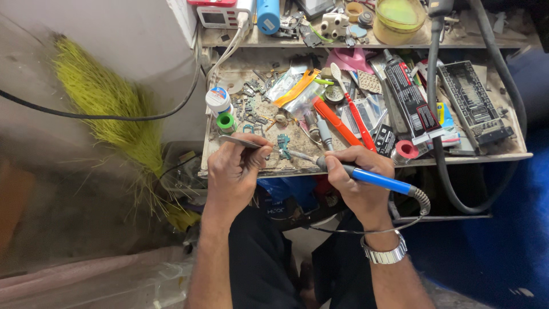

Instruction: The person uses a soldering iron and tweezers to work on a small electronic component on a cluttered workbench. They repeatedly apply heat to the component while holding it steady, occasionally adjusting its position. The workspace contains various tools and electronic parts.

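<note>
Head view — soldering step, I judge: right hand (357, 171) grips blue-handled soldering iron (374, 178), tip at small green circuit board (283, 146) on tabletop (457, 157); left hand (231, 171) pinches tweezers (240, 141) beside it — next calls for steady tip contact.

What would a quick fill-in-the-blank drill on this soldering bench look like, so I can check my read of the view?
1. The right hand holds a soldering iron with a ____ handle.
2. The left hand grips metal ____.
3. A metal watch sits on the ____ wrist.
4. Left of the bench lies a yellow-green ____.

Missing words: blue; tweezers; right; broom
</note>
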